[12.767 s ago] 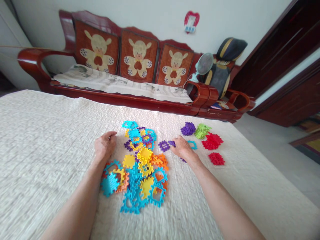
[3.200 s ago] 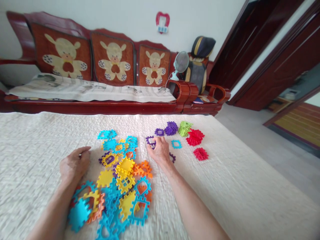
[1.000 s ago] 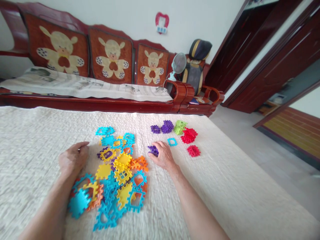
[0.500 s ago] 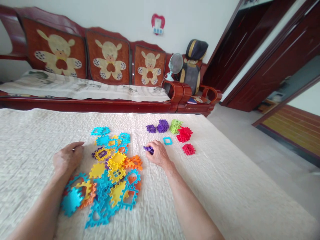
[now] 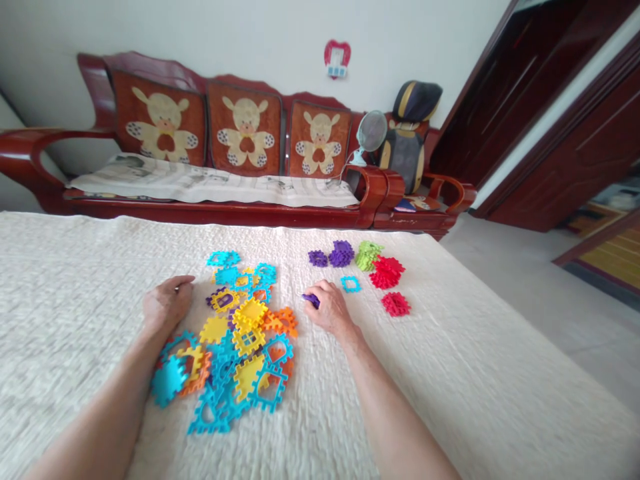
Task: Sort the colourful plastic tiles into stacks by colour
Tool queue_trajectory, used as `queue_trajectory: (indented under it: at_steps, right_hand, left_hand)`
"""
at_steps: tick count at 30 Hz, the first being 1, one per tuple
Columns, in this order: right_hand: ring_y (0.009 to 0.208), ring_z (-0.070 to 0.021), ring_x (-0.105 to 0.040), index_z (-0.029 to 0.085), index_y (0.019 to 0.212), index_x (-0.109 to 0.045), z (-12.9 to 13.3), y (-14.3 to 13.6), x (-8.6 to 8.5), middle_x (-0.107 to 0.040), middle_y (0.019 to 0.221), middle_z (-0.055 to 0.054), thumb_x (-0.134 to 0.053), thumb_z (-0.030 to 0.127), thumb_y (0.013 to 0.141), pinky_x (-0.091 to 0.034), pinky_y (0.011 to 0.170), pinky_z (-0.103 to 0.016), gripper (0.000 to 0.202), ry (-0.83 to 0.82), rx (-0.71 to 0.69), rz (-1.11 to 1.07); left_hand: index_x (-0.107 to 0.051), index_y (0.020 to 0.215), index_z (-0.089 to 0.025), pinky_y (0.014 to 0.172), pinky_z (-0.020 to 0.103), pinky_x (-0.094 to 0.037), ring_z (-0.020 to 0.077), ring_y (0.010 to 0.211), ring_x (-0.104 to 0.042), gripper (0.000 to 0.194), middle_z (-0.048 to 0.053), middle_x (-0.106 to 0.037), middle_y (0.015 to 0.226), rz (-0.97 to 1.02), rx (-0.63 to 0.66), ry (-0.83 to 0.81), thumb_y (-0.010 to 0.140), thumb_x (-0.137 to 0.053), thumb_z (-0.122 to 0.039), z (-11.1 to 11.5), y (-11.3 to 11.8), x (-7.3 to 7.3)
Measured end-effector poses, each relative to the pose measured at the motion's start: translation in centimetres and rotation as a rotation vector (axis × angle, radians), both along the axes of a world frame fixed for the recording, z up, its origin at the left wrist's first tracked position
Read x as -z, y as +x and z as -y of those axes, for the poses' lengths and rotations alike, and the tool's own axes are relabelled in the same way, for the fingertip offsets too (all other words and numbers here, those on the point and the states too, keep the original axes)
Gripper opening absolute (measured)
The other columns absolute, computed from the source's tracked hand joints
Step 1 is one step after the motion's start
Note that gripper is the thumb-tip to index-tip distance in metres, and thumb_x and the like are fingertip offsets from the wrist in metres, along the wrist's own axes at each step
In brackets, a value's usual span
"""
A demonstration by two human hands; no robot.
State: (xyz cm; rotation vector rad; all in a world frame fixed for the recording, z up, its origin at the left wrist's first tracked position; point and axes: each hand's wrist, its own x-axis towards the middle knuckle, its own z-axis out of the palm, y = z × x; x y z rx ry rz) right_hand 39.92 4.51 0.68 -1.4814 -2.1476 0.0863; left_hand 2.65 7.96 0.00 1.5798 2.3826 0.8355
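Note:
My right hand (image 5: 327,307) is closed on a purple interlocking tile (image 5: 312,300), just right of the mixed pile; the fingers cover much of the tile. On the far left side of the pile, my left hand (image 5: 167,305) rests on the cloth, its forefinger stretched out and nothing visible in it. Between the hands lie blue tiles (image 5: 170,380), yellow tiles (image 5: 249,377) and orange tiles (image 5: 281,322), overlapping one another. A lone blue frame tile (image 5: 351,284) sits beyond my right hand.
Farther back are purple tiles (image 5: 342,254), a green stack (image 5: 369,255) and a red stack (image 5: 387,272), with more red tiles (image 5: 396,304) nearer. A white textured cloth (image 5: 450,373) covers the table. Behind it stands a wooden sofa (image 5: 280,212) with a small fan (image 5: 373,131).
The camera has turned a little to the left, so everything sits further right in view. My right hand still grips the purple tile, and both hands stay at about the same places on the cloth.

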Motion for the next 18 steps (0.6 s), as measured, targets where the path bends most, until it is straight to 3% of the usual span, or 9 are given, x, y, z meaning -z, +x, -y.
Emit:
queue_trajectory:
  at_steps: [18]
  right_hand:
    - [0.091, -0.0227, -0.061, 0.02, 0.093, -0.071, -0.49, 0.13, 0.56, -0.067, 0.095, -0.007, -0.061, 0.019, 0.081, -0.045, 0.085, -0.034, 0.015, 0.058, -0.024, 0.019]
  left_hand:
    - [-0.076, 0.112, -0.021, 0.098, 0.033, -0.051, 0.0246, 0.106, -0.069, 0.041, 0.007, -0.076, 0.113, 0.042, 0.044, 0.061, 0.087, -0.045, -0.028, 0.46, 0.7, -0.43]
